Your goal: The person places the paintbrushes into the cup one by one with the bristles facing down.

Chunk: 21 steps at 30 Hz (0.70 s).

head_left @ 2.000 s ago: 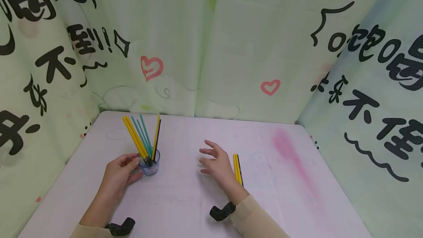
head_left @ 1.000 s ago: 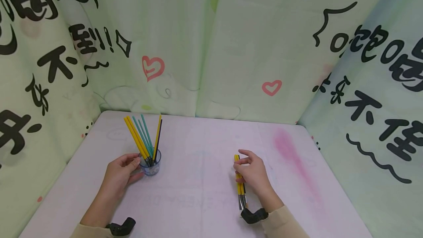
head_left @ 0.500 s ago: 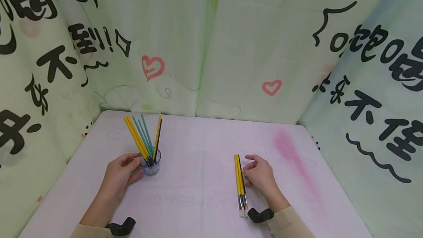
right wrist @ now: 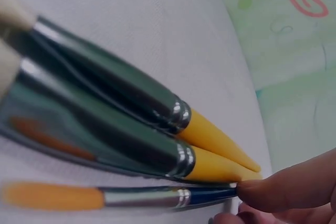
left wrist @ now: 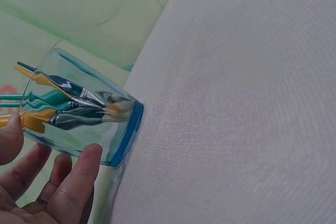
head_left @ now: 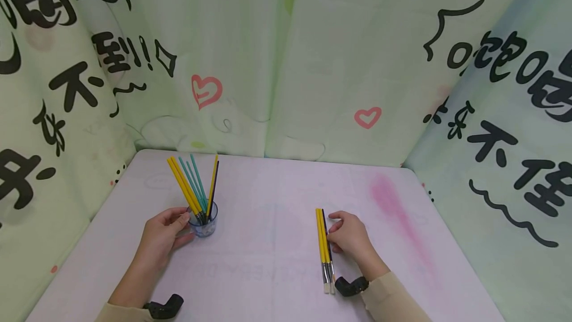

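My left hand holds the clear blue-tinted plastic cup by its left side, thumb near the rim. Several paintbrushes stand bristles down in it: yellow-handled ones, thin teal ones and a dark one at the right. My right hand is at the right side of a small row of brushes lying on the table. Its thumb and fingers pinch the handle of the thin dark blue paintbrush, which has orange bristles. Two thicker yellow-handled paintbrushes with pale bristles lie right beside it.
The table has a whitish-pink cover with a pink smear at the right. A pale green printed curtain encloses its back and sides. A black wrist mount sits close to the bristle ends of the lying brushes.
My right hand has moved right from mid-table, passed over the lying brushes, and come to the dark blue paintbrush on their right side. The left hand and the cup have stayed put.
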{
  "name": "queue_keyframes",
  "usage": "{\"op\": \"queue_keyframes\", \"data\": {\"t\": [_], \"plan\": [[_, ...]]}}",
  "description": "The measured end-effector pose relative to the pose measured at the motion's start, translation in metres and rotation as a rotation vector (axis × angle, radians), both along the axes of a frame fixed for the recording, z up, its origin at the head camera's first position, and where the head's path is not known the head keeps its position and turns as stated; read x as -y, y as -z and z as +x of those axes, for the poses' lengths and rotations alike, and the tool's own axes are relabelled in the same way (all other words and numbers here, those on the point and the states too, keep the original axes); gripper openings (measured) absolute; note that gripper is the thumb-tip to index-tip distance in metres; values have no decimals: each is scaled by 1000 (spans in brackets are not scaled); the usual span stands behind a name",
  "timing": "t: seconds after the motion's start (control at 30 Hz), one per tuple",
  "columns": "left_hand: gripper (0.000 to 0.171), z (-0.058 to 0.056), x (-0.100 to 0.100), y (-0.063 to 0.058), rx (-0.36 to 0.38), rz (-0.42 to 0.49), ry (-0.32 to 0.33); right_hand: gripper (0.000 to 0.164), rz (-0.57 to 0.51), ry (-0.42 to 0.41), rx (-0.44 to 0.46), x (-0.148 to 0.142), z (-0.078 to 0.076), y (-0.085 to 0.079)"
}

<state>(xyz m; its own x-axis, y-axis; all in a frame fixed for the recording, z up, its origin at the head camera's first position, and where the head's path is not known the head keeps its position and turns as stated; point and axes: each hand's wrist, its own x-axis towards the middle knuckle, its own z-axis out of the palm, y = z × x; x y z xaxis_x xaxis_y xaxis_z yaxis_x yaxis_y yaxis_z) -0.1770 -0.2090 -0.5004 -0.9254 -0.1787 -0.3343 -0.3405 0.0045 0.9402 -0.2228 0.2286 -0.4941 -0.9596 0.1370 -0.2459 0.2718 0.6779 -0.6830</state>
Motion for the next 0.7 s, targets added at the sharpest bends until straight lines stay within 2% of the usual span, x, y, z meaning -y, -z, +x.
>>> {"op": "queue_keyframes", "data": {"t": [0.43, 0.6, 0.7], "plan": [[49, 1, -1, -1, -4, -2, 1, 57, 255, -107, 51, 12, -8, -10], [49, 1, -1, -1, -1, 1, 2, 58, 230, -99, 99, 9, -10, -9], [49, 0, -1, -1, 0, -3, 2, 59, 133, -98, 131, 4, -11, -10]]}}
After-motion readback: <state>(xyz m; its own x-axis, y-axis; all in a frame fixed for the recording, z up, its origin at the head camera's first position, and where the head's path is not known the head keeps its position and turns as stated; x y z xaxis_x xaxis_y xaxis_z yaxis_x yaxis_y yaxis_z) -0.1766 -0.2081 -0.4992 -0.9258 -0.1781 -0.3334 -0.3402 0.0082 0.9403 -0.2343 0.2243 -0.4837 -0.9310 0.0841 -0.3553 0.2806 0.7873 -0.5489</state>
